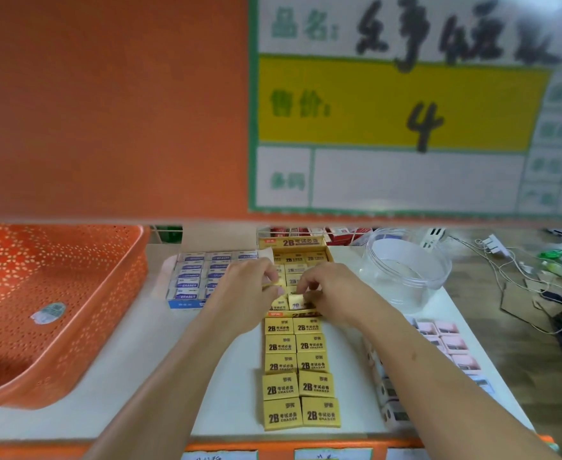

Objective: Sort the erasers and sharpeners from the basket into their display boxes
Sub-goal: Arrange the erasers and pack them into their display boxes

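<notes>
A yellow 2B display box (294,242) stands at the back centre of the white shelf, partly filled with yellow erasers. My right hand (329,288) pinches a yellow 2B eraser (295,300) at the box's front row. My left hand (249,282) hovers over the box's left side with fingers curled on another eraser, mostly hidden. Two columns of loose yellow 2B erasers (301,370) lie on the shelf in front of the box. A blue-and-white eraser display box (186,283) sits to the left. The orange perforated basket (50,307) stands at far left.
A clear plastic jar (405,270) stands right of the yellow box. Pink sharpeners in a box (445,340) lie at the right edge of the shelf (160,360). Cables and clutter cover the floor at far right. A large price sign (402,104) hangs overhead.
</notes>
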A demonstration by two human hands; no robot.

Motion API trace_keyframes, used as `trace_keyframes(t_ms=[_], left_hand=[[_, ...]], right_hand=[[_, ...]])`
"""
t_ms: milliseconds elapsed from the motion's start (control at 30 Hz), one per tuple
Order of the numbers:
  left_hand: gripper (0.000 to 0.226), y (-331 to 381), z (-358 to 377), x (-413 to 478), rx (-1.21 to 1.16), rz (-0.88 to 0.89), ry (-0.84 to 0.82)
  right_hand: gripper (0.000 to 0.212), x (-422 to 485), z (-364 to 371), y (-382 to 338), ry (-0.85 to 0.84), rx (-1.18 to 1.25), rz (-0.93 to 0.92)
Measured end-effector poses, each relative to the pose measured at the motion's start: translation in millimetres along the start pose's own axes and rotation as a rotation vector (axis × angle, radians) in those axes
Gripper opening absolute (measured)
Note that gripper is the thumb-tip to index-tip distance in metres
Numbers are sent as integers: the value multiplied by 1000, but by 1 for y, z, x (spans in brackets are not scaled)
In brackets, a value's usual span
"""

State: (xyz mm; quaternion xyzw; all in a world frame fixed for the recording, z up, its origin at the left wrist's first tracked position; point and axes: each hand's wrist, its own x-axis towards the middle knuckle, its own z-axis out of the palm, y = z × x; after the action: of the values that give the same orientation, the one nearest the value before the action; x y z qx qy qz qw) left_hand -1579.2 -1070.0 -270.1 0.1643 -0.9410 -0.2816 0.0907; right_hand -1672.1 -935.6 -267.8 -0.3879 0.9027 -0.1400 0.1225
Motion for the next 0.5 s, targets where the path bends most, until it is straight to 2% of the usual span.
trace_keyframes(t_ms=[500], left_hand=[[15, -6, 2, 4, -32, -8, 4]], right_hand=[[19, 3, 0, 2, -49, 99, 50]])
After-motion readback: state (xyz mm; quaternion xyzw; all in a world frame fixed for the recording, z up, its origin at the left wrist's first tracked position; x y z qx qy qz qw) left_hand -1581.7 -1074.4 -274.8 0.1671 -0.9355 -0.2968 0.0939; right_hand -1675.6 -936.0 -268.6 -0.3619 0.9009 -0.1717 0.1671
